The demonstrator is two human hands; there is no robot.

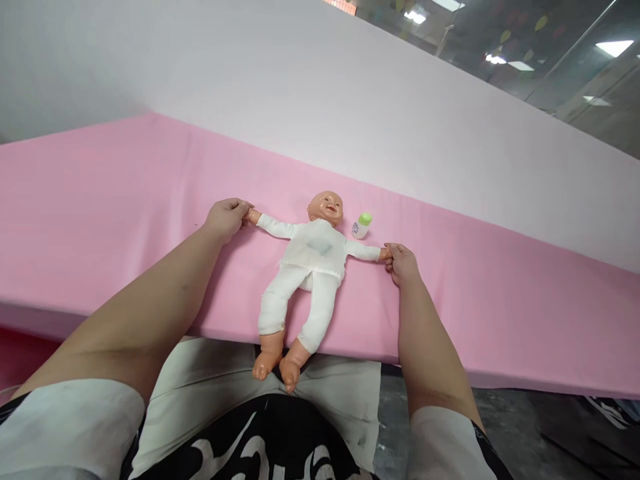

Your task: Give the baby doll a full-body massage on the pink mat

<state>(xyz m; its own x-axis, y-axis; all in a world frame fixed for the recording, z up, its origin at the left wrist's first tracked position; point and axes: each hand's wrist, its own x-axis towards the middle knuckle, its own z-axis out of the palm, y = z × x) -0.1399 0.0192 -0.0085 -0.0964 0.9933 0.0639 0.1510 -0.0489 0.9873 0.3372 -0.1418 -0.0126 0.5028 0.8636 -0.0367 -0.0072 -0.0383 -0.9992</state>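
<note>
A baby doll (316,250) with a white cloth body lies on its back on the pink padded surface (150,200). Both of its arms are stretched out sideways, and its feet hang over the near edge. My left hand (229,219) is closed round the doll's hand on the left side. On the other side, my right hand (401,262) pinches the doll's other hand between thumb and fingers. Beside the doll's head, to the right, is a small white bottle (361,227) with a green cap, tilted in view.
Behind the padded surface rises a white wall (320,87), with a glass pane (500,47) above it at the upper right. The near edge of the padding runs right in front of my legs. Dark grey floor (400,427) shows below on the right.
</note>
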